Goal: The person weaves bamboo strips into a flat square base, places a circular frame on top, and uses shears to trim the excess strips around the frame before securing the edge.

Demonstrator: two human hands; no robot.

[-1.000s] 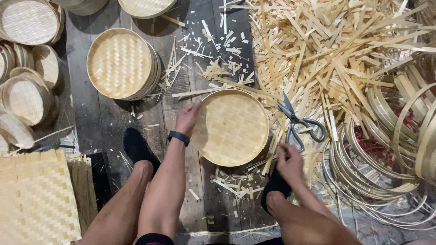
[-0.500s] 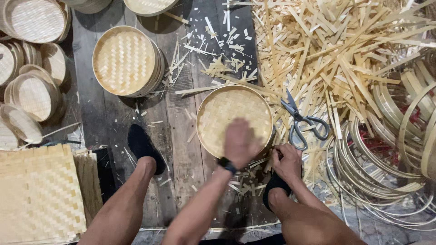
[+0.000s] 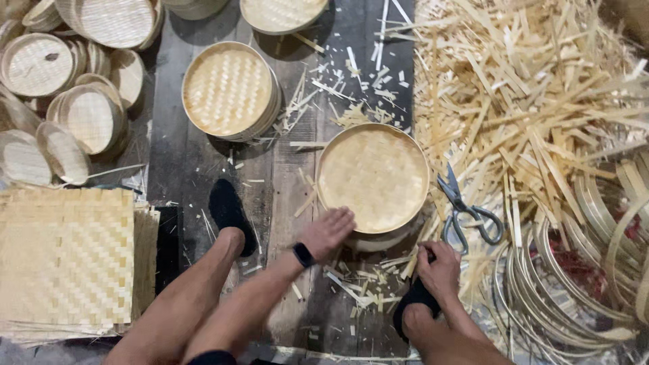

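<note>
Dark plank floor (image 3: 189, 162), perhaps workshop, bamboo offcuts (image 3: 541, 88).

Person, seen from above: bare forearms and bare lower legs. Left hand (image 3: 328, 232) with a black wristband (image 3: 303, 254) just behind it; right hand (image 3: 439, 269) unadorned. Black socks (image 3: 230, 209) on both feet

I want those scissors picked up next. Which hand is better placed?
Right hand: it rests just below the scissors. The left hand lies on the round woven tray's near rim, farther away.
</note>
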